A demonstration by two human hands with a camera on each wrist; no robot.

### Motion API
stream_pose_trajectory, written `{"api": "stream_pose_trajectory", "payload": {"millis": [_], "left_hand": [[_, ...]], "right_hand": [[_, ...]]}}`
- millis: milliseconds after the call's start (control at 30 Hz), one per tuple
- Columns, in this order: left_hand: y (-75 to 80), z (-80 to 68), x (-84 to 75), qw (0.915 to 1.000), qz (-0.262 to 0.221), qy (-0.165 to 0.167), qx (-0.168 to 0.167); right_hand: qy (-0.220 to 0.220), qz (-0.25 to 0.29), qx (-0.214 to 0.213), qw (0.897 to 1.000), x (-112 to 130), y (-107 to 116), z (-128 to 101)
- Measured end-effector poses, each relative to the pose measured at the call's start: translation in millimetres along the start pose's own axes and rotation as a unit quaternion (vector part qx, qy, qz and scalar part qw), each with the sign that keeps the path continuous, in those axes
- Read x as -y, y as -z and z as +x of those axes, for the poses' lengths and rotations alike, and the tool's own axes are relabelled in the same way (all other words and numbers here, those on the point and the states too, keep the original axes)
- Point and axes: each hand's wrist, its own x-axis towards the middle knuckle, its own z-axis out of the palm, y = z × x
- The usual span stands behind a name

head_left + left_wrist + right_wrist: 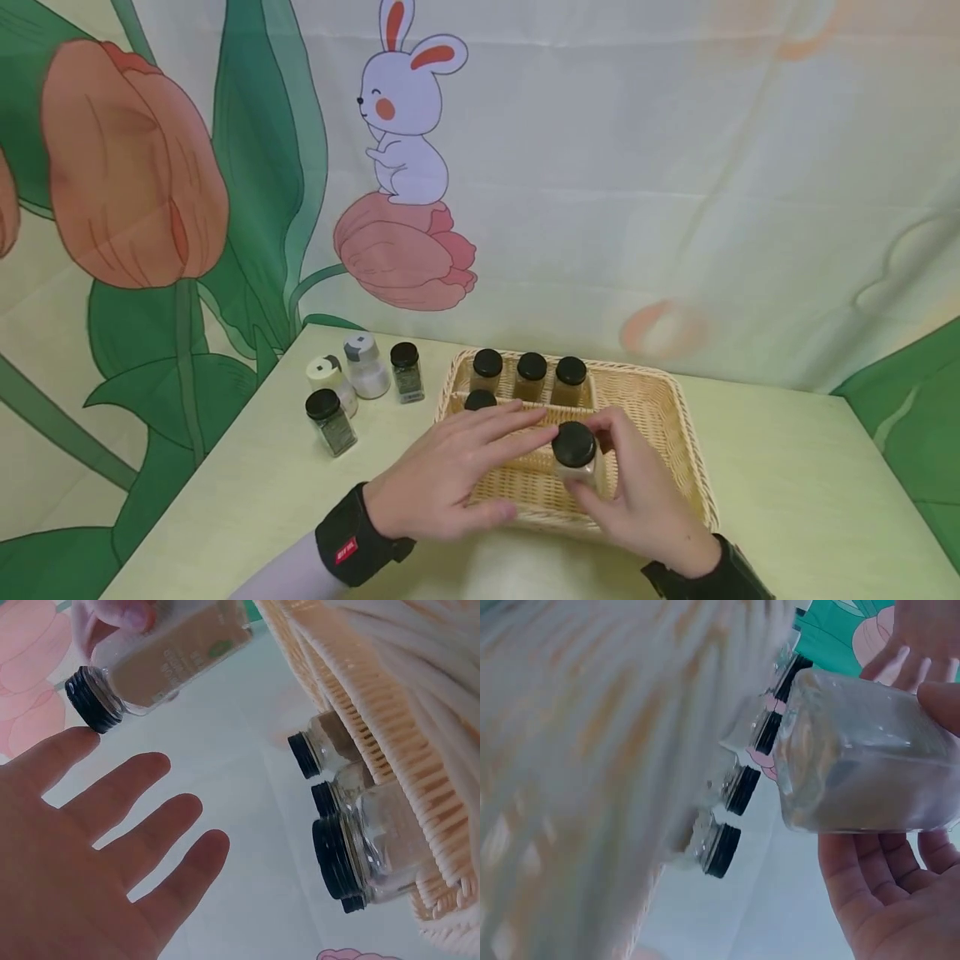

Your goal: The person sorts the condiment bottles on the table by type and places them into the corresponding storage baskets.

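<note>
My right hand (647, 493) grips a clear spice jar (576, 454) with a black lid, thumb on one side and fingers on the other. The jar is held above the front part of a wicker basket (699, 475). In the left wrist view, pale brown powder (154, 679) and a green mark show through its glass. My left hand (442, 473) is spread over the basket's left side with straight fingers. Its index fingertip (82, 741) reaches the lid's edge; whether it touches cannot be told. The right wrist view shows the jar's base (802, 761) toward the basket.
Three black-lidded jars (531, 375) stand in the basket's back row, and another black lid (480, 400) shows before them, partly behind my left hand. Left of the basket are two black-lidded jars (407, 373) and two white-topped shakers (367, 367). A printed cloth (570, 183) hangs behind the table.
</note>
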Motion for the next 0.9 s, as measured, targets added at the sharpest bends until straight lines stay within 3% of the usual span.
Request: {"api": "stream_pose_trajectory", "payload": {"millis": [467,900], "left_hand": [[0.5,-16.3,7.8,0.9961,0.052,0.035,0.061],[-8.3,-28.8,1.2,0.9937,0.094,-0.003,0.062]], "right_hand": [[-0.038,-0.026,0.022,0.999,-20.5,41.3,23.8],[-0.054,-0.037,0.062,0.996,-31.0,41.7,52.7]]}}
